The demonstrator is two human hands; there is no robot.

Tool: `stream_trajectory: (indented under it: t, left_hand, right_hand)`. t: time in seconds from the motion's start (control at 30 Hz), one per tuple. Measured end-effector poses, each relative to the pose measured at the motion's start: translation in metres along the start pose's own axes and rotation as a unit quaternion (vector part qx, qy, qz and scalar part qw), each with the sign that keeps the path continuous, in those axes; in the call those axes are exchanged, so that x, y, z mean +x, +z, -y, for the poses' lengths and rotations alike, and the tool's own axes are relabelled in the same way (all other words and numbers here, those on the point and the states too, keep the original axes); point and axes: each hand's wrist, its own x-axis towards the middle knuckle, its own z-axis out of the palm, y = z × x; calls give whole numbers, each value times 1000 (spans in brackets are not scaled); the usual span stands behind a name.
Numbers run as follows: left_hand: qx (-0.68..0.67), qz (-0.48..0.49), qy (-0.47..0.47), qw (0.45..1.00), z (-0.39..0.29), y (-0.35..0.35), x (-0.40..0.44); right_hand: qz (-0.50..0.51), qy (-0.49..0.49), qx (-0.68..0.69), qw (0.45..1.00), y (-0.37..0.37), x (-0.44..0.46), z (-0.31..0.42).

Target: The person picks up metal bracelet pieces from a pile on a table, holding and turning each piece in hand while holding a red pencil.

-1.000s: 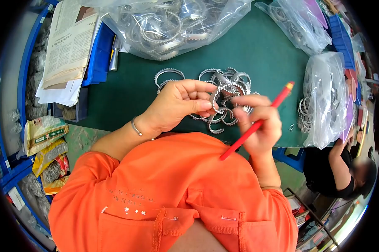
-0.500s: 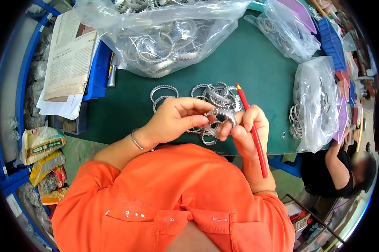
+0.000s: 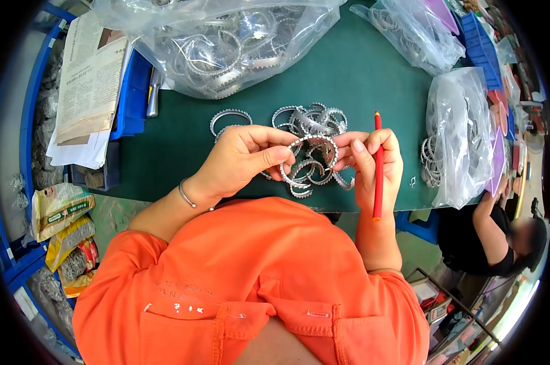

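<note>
Left hand and right hand pinch a toothed ring between fingers, seemingly for steadiness, the right tucking a red pencil aside.

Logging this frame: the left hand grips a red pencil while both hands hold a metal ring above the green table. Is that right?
Not quite: the head view shows the red pencil in the right hand, not the left hand. Both hands do hold a metal ring above the green table.
</note>
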Motion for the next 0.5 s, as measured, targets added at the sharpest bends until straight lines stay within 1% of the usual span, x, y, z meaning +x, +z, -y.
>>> stream_trajectory:
  t: [0.1,0.2,0.3,0.33,0.4,0.43,0.5]
  left_hand:
    - [7,0,4,1000,-1,2,0]
    - [16,7,0,1000,-3,3,0]
    - [52,5,12,999,-1,3,1]
    - [28,3,12,1000,-1,4,1]
    - [-26,6,1,1000,4,2,2]
    - [-26,5,2,1000,4,1,2]
    - [-100,40,-45,993,4,-1,3]
  right_hand:
    - [-6,-6,-7,1000,2,-1,0]
    - [3,38,-50,998,6,-3,1]
    - [19,37,-75,996,3,-3,-2]
    - [0,41,-48,998,4,-3,-2]
    - [-27,29,-48,998,2,-3,-2]
    - [-39,18,-50,998,1,-1,-2]
    - [-54,7,-38,998,1,2,2]
